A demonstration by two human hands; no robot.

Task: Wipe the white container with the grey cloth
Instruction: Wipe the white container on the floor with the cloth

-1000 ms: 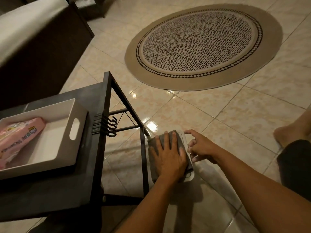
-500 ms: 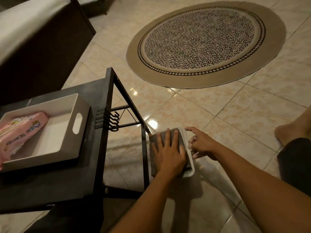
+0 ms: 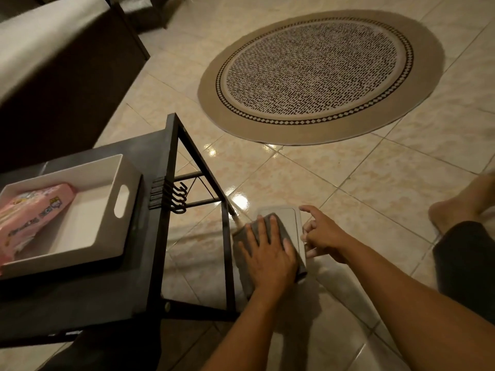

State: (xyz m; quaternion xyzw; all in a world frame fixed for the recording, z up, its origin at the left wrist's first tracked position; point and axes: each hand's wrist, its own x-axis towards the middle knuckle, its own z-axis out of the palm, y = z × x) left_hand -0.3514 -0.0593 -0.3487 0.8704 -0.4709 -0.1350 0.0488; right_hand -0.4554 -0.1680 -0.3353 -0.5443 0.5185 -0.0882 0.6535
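On tiled floor (image 3: 375,183), just right of black rack's leg (image 3: 227,253): white container (image 3: 288,223) lying flat. Grey cloth (image 3: 242,253) spread over its near half; far end bare. Left hand (image 3: 267,255) flat, fingers splayed wide, palm pressing cloth down. Right hand (image 3: 322,234) loosely curled at container's right edge, bracing, grasping nothing; index finger extended. Judgement: wiping stroke under way. To do well: keep palm pressure even, push cloth to uncovered far end and corners, hold brace firm so container does not skid on glossy tile.
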